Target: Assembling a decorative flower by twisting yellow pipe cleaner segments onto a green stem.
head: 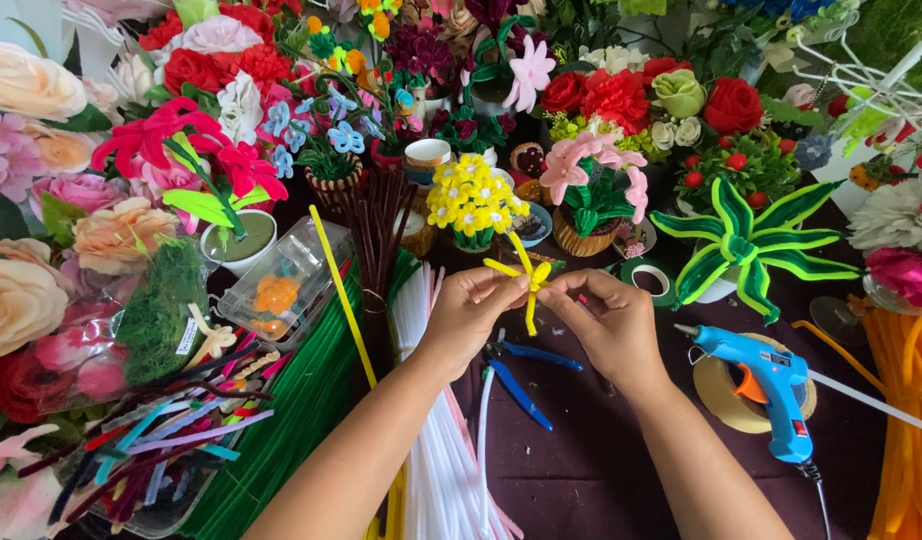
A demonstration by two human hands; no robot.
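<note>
Mid-frame, your left hand (pixel 473 305) and right hand (pixel 609 315) both pinch the yellow pipe-cleaner flower (pixel 528 275) — blue pliers (pixel 521 375) just below.

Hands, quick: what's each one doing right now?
Left hand: closed, pinching the yellow pipe-cleaner piece.
Right hand: closed, pinching the same yellow piece from the other side.

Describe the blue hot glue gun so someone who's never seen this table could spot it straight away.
Start at the dark purple table crowded with handmade flowers, then go just beyond the person's right hand, toward the orange stems at the edge. The glue gun stands there against a roll of tape. It is the only bright blue pistol-shaped tool, with an orange trigger.
</note>
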